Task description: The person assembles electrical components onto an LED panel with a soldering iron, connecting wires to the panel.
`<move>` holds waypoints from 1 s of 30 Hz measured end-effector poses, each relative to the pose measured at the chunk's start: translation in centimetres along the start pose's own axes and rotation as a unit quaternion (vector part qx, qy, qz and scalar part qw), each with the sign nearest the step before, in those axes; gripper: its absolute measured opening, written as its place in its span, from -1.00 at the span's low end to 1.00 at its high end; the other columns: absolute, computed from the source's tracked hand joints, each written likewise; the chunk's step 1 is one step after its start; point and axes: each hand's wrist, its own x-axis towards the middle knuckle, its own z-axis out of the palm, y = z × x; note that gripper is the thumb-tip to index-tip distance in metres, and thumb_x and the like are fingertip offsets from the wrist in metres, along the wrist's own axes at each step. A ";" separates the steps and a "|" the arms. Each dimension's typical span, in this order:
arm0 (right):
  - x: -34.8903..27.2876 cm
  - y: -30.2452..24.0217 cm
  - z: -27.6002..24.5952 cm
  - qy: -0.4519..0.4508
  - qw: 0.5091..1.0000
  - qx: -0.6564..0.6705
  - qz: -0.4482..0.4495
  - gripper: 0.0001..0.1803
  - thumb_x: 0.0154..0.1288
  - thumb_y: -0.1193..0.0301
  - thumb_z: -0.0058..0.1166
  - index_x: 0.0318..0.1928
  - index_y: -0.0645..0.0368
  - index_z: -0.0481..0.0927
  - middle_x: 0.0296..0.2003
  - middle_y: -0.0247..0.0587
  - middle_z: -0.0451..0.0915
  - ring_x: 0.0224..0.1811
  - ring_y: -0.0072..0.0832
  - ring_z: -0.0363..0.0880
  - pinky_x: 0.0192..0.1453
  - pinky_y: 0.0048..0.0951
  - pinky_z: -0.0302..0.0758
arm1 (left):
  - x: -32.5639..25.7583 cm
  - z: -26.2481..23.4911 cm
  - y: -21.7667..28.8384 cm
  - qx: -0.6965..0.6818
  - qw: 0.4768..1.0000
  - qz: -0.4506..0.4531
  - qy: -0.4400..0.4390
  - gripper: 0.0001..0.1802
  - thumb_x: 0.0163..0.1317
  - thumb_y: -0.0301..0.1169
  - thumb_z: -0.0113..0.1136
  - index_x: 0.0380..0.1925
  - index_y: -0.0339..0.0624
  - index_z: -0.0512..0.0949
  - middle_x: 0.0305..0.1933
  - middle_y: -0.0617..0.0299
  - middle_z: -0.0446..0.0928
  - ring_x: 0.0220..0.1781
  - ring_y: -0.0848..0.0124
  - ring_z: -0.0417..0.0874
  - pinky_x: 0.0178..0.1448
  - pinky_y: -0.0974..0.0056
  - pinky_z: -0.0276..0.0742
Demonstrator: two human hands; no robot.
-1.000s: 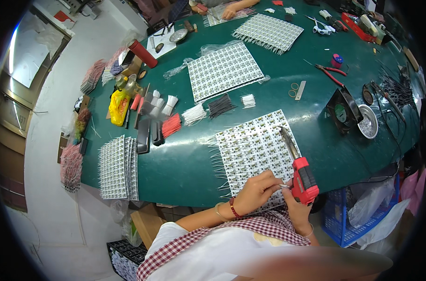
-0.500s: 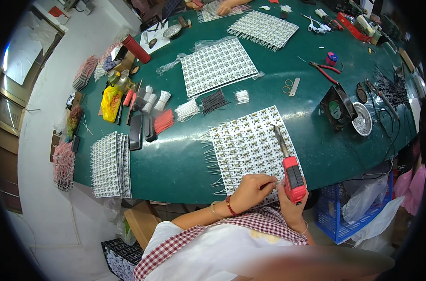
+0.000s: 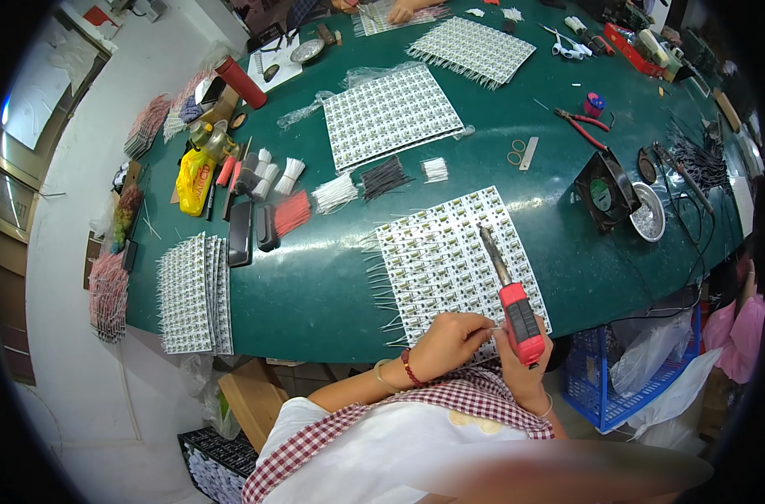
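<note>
Two hands work close together over the near edge of a white board (image 3: 437,260), which lies on the green bench (image 3: 302,311) with rows of small parts across it and pale wires sticking out along its left side. The left hand (image 3: 444,341) has its thumb and finger pinched on a thin white wire (image 3: 493,329). The right hand (image 3: 521,363) is wrapped around a red and black soldering gun (image 3: 523,325), and its fingertips come right up to that wire; whether they grip it too, I can't tell from here. The gun's metal tip points away over the board, and I can't make out whether it touches.

Just beyond the board sit a short white bundle (image 3: 434,170) and a black bundle (image 3: 384,179) of wires, with a longer white bundle (image 3: 335,194) and a red bundle (image 3: 292,213) off to its left. Well left of the board leans a stack of similar boards (image 3: 183,294). To its right stand a black fan (image 3: 602,191) and a white dish (image 3: 648,212), with red-handled pliers (image 3: 586,126) farther back.
</note>
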 end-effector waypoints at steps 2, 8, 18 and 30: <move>-0.5 0.6 0.5 0.029 0.999 0.011 -0.014 -0.58 0.21 0.60 0.23 0.06 0.39 0.44 -0.28 -0.19 0.59 -0.28 -0.54 0.57 -0.15 -0.51 0.50 | -0.2 0.0 0.0 -0.021 0.999 -0.037 -0.022 -0.85 0.27 -0.48 0.20 -0.23 -0.32 0.64 -0.48 0.06 0.64 -0.51 0.40 0.71 -0.41 0.34 0.57; -0.7 0.6 0.3 0.023 0.999 0.023 0.029 -0.61 0.18 0.60 0.25 0.01 0.37 0.47 -0.34 -0.23 0.59 -0.31 -0.57 0.56 -0.19 -0.52 0.50 | -0.4 -0.4 0.4 -0.033 0.997 -0.062 -0.035 -0.85 0.27 -0.49 0.20 -0.22 -0.33 0.64 -0.52 0.06 0.64 -0.52 0.41 0.70 -0.41 0.36 0.57; -1.6 2.1 0.2 0.050 0.997 0.025 0.046 -0.54 0.17 0.52 0.32 0.05 0.41 0.47 -0.30 -0.21 0.62 -0.30 -0.60 0.58 -0.21 -0.55 0.51 | -0.1 -0.1 0.0 -0.011 1.000 0.000 -0.010 -0.87 0.15 -0.52 0.24 -0.28 -0.30 0.65 -0.38 -0.02 0.61 -0.38 0.07 0.65 -0.30 0.17 0.55; -0.5 0.4 0.4 0.023 0.985 0.134 0.102 -0.69 0.21 0.40 0.33 -0.09 0.25 0.57 -0.33 -0.33 0.62 -0.26 -0.67 0.53 -0.14 -0.53 0.49 | -0.2 0.0 -0.1 0.021 1.000 -0.013 0.005 -0.94 0.17 -0.62 0.20 -0.36 -0.39 0.62 -0.51 0.10 0.59 -0.54 0.38 0.66 -0.43 0.35 0.48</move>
